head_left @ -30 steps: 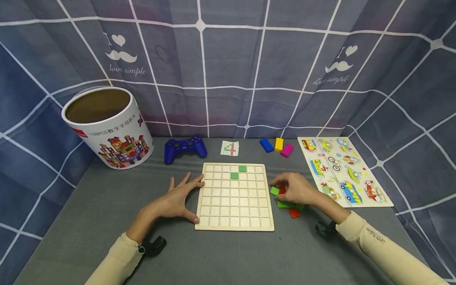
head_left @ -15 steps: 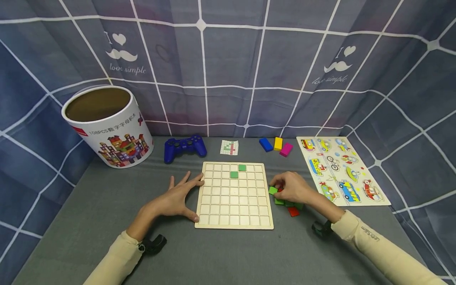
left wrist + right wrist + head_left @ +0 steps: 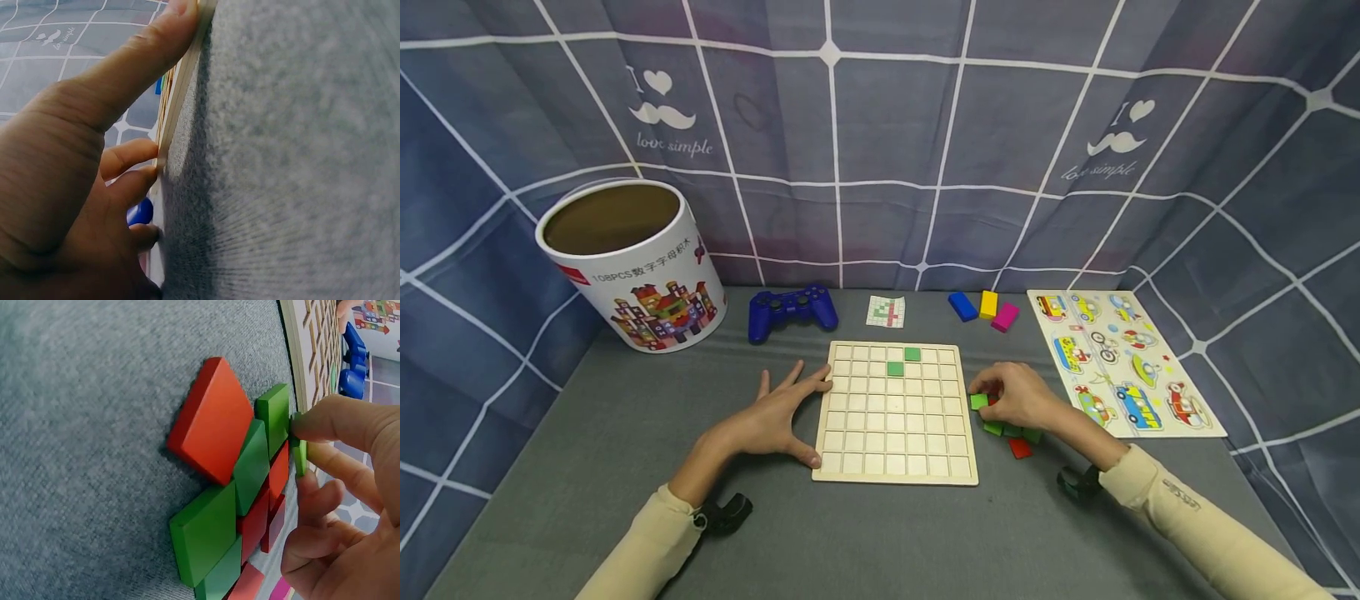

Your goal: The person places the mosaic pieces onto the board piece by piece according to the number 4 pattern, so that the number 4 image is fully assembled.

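Note:
A pale wooden grid board [image 3: 895, 425] lies at the middle of the table, with two green square tiles [image 3: 895, 368] set in its upper cells. My left hand [image 3: 775, 421] spreads along the board's left edge. Its thumb touches near the bottom corner, and the fingertips touch higher up. To the right of the board, my right hand [image 3: 1018, 396] pinches a light green tile [image 3: 301, 457] between thumb and fingers. Under and beside that hand lie several loose green and red tiles, among them a red tile [image 3: 212, 422] and a green tile [image 3: 206, 534]. The palm hides part of the pile in the head view.
Along the back stand a large white bucket [image 3: 658, 292], a blue game controller [image 3: 792, 310], a small printed grid card [image 3: 886, 312] and blue, yellow [image 3: 988, 304] and pink blocks. A picture puzzle board [image 3: 1120, 358] lies at the right. A patterned curtain [image 3: 887, 125] surrounds the table.
The light green tile at my right fingertips has turned slightly, and the green tiles below it have shifted a little. My left hand stays on the board's edge.

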`<state>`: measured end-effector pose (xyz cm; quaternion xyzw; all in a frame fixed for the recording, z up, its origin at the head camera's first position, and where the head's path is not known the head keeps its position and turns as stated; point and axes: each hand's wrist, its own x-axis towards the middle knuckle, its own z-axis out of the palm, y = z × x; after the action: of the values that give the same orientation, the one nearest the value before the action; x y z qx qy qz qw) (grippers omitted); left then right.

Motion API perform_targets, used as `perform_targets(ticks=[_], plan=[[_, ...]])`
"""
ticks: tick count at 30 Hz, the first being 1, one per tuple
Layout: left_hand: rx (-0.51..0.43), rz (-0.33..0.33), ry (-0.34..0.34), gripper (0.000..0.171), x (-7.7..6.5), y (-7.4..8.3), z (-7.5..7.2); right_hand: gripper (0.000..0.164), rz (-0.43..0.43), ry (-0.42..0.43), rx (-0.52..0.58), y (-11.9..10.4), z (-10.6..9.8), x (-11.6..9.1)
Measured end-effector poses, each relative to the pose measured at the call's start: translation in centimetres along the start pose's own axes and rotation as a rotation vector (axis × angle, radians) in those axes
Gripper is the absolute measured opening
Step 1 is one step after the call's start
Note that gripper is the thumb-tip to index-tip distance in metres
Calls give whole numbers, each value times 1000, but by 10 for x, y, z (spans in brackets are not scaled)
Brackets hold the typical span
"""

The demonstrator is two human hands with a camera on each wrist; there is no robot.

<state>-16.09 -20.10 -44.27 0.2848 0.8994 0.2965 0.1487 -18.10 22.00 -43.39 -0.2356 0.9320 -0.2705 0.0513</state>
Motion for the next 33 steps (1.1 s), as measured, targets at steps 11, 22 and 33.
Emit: perform_targets(ticks=[11,22,33], plan=[[5,-7,-4,116,0,-2,1,30,-43,75,100,-2,-2,6],[14,-28,-16,115,3,-1,2,29,-70,69,252,-19,22,31],[5,-26,-3,115,2,-2,0,27,-148,58,275,-48,41,61]])
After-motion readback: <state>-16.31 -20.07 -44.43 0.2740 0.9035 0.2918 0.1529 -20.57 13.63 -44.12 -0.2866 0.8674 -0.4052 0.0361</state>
